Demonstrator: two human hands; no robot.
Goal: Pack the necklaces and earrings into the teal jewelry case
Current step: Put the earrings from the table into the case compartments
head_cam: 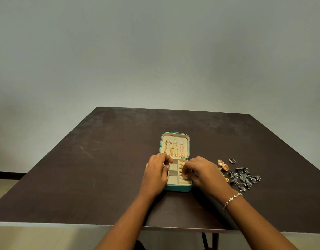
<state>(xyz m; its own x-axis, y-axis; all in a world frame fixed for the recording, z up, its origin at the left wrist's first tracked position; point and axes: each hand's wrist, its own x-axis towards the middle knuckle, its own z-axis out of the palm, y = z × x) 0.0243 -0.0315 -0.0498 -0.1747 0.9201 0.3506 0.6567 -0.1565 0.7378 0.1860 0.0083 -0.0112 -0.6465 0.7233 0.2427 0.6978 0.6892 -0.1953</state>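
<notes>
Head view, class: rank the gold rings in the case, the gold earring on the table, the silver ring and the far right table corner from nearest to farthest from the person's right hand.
From the right hand:
1. Gold rings, in the case's right slot, at the fingertips.
2. Gold earring, just right of the hand.
3. Silver ring, beyond the earring.
4. Table corner, far back right.

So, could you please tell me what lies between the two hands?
In the head view, the teal jewelry case's open tray lies between the left hand and right hand, with gold pieces in its right-hand slots.
</notes>
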